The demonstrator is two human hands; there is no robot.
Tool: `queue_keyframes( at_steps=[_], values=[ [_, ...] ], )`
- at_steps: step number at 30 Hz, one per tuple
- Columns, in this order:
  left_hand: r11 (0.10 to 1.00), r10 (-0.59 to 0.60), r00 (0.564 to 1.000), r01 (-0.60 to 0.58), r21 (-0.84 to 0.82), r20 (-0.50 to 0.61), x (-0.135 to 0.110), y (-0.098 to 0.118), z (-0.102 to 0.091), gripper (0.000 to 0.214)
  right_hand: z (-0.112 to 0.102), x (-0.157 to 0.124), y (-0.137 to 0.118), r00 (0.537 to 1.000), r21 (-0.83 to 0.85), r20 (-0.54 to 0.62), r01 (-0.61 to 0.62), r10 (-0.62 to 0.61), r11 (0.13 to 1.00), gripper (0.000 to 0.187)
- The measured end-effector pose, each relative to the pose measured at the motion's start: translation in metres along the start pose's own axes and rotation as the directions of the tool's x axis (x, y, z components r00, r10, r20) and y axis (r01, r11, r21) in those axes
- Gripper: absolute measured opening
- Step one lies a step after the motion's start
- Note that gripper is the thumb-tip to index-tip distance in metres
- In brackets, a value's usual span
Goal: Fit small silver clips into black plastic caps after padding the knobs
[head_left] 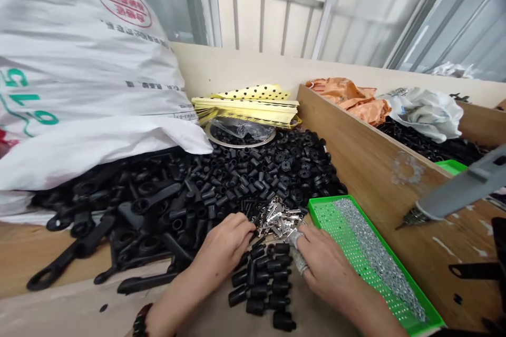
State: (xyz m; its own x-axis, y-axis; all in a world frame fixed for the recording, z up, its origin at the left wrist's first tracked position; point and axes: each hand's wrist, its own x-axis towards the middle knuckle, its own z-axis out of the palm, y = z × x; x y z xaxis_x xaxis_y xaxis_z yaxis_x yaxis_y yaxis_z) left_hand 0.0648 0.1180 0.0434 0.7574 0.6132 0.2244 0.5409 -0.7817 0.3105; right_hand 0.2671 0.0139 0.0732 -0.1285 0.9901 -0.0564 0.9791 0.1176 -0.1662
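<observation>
My left hand is at the left edge of a heap of small silvery metal clips. Its fingers are bent and closed together at the tips; whatever they pinch is hidden. On the heap's right side is my right hand, with pale wrapping around some fingers. Those fingers are curled in against the clips, and I cannot make out what is between them. Between my wrists, short black plastic cylinders lie in rough rows on the table. Behind the clips spreads a big pile of black tubular parts.
A green tray of small silvery screws stands right of my right hand. Beyond it, a grey power screwdriver points in over a wooden divider. Long black handles and a big white sack fill the left; a metal bowl sits behind.
</observation>
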Motion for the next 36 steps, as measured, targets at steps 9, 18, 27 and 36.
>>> queue_keyframes(
  at_steps=[9,18,27,36],
  values=[
    [0.98,0.115,0.966,-0.149,0.135,0.233,0.023,0.0,0.008,0.023,-0.002,-0.01,0.008,0.995,0.125,-0.101,0.033,-0.021,0.992,0.028],
    [0.956,0.1,0.924,-0.191,0.221,0.368,0.035,0.007,0.014,0.021,-0.001,-0.004,0.001,0.991,0.176,-0.132,0.055,-0.032,0.983,0.025],
    [0.95,0.014,0.898,-0.149,0.274,0.44,0.043,0.01,0.007,0.022,0.006,0.002,-0.009,0.991,0.243,-0.13,0.009,0.024,0.97,0.027],
    [0.966,-0.004,0.889,-0.115,0.231,0.457,0.042,0.009,0.002,0.028,0.013,0.004,-0.009,0.987,0.259,-0.15,-0.022,0.063,0.966,0.032]
  ],
)
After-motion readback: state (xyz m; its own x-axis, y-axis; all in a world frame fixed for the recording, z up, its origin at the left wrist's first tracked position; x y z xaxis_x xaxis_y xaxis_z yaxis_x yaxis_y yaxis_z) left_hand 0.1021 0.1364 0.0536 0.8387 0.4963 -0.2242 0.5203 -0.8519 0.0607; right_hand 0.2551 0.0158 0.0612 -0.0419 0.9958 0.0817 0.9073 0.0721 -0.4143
